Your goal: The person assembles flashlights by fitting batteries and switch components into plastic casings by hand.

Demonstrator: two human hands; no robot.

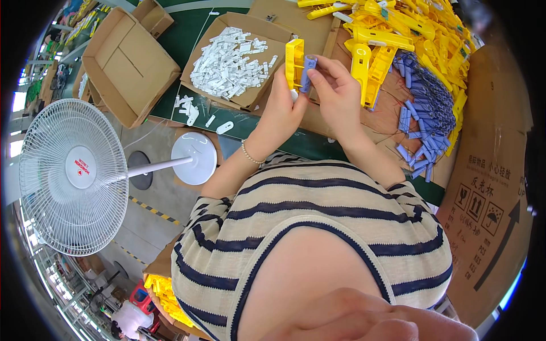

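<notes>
My left hand (282, 105) is closed on a yellow plastic housing (293, 57), an open shell held upright above the table's near side. A blue-purple cylindrical battery (307, 75) is pinched between thumb and fingers of my right hand (336, 91). It stands upright right beside the housing's open side; whether they touch I cannot tell. A small white piece (294, 94) shows by my left thumb. To the right lies a heap of similar batteries (424, 122) with thin dark wires. Yellow housings (360, 65) lie just past my right hand.
A cardboard tray of small white plastic parts (230, 62) stands left of my hands, with loose white pieces (189, 108) near it. An emptied-looking carton (128, 62) sits farther left. A white fan (74, 176) stands at left; a tall cardboard box (489, 170) borders the right.
</notes>
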